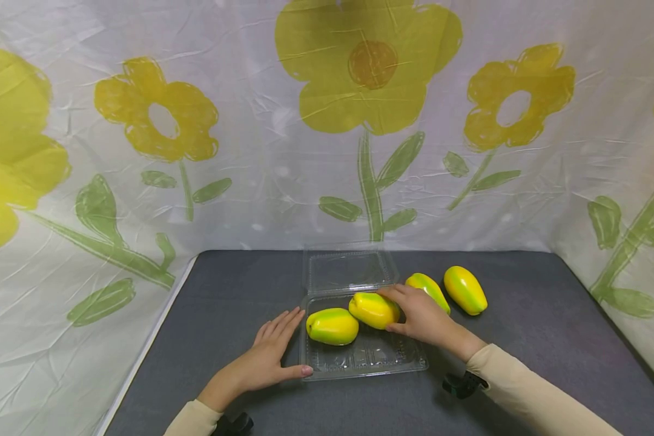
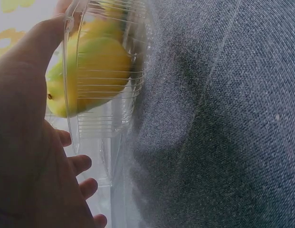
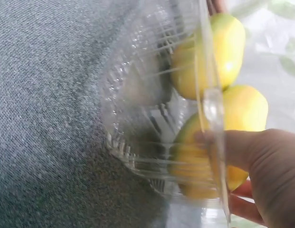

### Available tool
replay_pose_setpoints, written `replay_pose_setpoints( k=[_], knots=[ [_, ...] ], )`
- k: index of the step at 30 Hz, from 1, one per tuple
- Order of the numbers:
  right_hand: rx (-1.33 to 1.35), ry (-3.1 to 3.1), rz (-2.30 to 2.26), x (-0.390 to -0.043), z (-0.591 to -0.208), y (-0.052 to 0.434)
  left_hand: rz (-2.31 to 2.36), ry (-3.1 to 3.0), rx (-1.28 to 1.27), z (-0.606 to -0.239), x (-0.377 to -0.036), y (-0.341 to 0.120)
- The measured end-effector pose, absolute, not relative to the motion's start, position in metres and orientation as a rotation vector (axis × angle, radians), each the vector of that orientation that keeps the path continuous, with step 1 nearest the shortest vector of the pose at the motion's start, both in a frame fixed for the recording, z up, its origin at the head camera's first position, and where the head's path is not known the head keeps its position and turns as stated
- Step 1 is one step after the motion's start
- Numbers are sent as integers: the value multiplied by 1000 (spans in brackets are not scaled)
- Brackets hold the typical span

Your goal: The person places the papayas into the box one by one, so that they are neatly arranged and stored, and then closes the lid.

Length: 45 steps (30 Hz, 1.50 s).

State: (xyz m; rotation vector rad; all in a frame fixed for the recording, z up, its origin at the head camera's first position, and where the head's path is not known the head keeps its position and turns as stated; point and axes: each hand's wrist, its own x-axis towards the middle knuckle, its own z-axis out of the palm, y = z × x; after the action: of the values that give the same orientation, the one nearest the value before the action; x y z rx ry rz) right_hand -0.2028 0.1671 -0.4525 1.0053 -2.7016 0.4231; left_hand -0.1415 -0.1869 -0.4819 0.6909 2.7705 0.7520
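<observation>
One yellow-green fruit (image 1: 332,327) lies in the left part of a clear plastic tray (image 1: 360,363), long axis running nearly level from left to right in the head view, its end with a dark spot pointing left. A second fruit (image 1: 370,310) is within the tray's outline, to the right and slightly farther off; its axis also runs left to right, the right end lower in the view and under the right hand (image 1: 422,312). Contact between these two, and between the second fruit and the tray floor, cannot be confirmed. The right hand grips the second fruit by its right end, thumb on the near side, fingers on the far side. The left hand (image 1: 269,348) is spread at the tray's left rim, fingers extended, thumb held apart at the near-left corner. A third fruit (image 1: 429,290), partly hidden by the right hand, lies on the dark grey table (image 1: 240,290) right of the tray; a fourth fruit (image 1: 465,290) lies near it, farther right. Both have long axes slanting from far left to near right. The transparent lid (image 1: 351,269) lies folded back toward a white curtain (image 1: 261,181) printed with yellow flowers (image 1: 327,66).
</observation>
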Motion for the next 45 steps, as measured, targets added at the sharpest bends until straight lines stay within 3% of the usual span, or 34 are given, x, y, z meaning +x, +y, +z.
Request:
replay_pose_setpoints(
  k=[45],
  knots=[
    [996, -2703, 415, -202, -451, 153, 762, 2779, 723, -484, -142, -188]
  ],
)
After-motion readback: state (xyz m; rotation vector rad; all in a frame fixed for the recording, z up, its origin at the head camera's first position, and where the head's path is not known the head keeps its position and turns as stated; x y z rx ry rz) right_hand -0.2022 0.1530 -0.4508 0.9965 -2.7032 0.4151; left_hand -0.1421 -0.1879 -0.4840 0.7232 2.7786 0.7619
